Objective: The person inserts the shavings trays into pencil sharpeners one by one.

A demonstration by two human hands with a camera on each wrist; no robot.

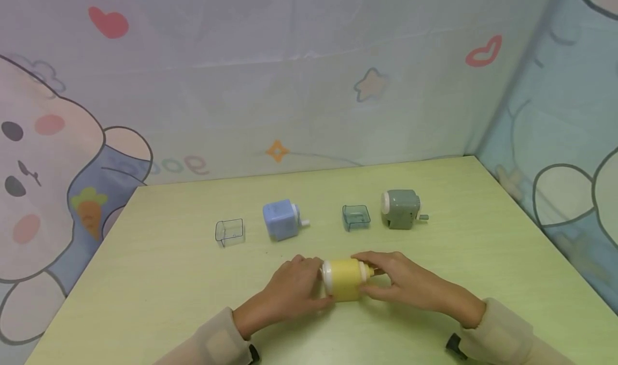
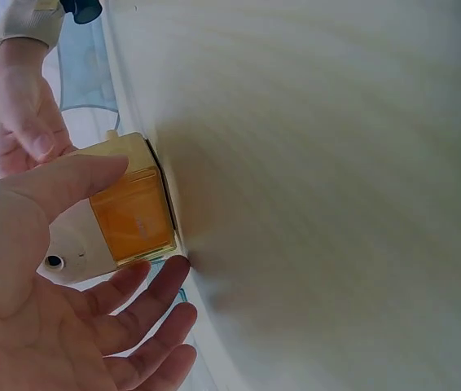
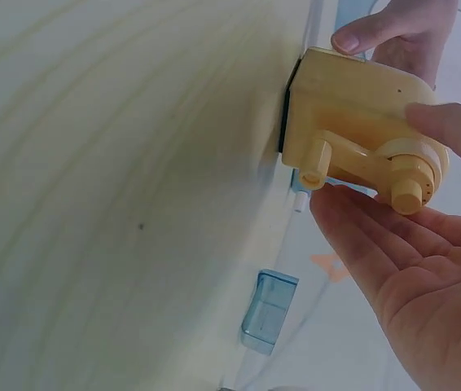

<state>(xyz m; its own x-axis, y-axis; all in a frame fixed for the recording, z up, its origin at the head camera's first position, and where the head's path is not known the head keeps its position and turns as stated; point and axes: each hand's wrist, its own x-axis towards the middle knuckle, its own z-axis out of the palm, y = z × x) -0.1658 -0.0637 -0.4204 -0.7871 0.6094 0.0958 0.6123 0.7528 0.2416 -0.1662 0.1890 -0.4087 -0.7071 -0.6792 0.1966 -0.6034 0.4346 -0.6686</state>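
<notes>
A yellow hand-crank pencil sharpener (image 1: 345, 282) is on the table between both hands in the head view. My left hand (image 1: 296, 287) grips its white-faced end, thumb on one side and fingertips on the other. In the left wrist view, that end shows a round pencil hole and a transparent orange shavings drawer (image 2: 133, 216) in the body. At the crank end, my right hand (image 1: 410, 279) holds the body between thumb and fingers. The right wrist view shows the crank handle (image 3: 320, 159) standing out between body and palm.
Behind the hands stand a blue pencil sharpener (image 1: 281, 220) and a grey-green one (image 1: 403, 209), each with a crank. Left of the blue one is a clear drawer (image 1: 230, 241), and a greenish transparent drawer (image 1: 356, 219) lies beside the grey-green one. A printed curtain hangs at the table's far edge.
</notes>
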